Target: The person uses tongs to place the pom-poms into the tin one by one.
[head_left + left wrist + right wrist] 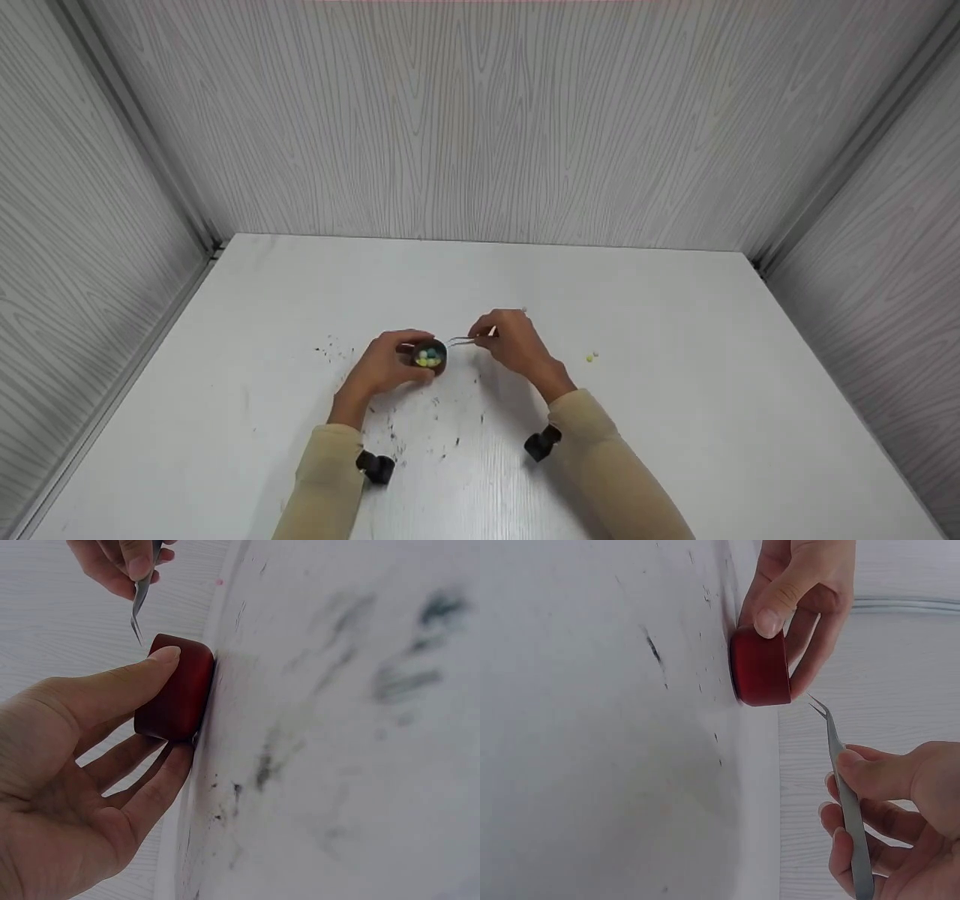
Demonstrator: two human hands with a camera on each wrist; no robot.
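Observation:
A small dark red cup (pixel 761 667) stands on the white table, with several yellow, white and blue-green beads (pixel 428 358) inside it. My left hand (pixel 388 363) grips the cup from its left side, thumb on the near wall and fingers round the far one. Bent-tip metal tweezers (pixel 847 802) are pinched between the thumb and fingers of my right hand (pixel 517 344). Their tips point at the cup's rim and stand a little apart from it. In the right wrist view the tips are slightly parted, and nothing shows between them.
A yellow bead (pixel 589 358) and a paler bead (pixel 596 353) lie on the white table (pixel 675 420) right of my right hand. Another small pale bead (pixel 524 309) sits just beyond that hand. Dark smudges mark the tabletop. Wood-grained panels (pixel 480 120) enclose the back and sides.

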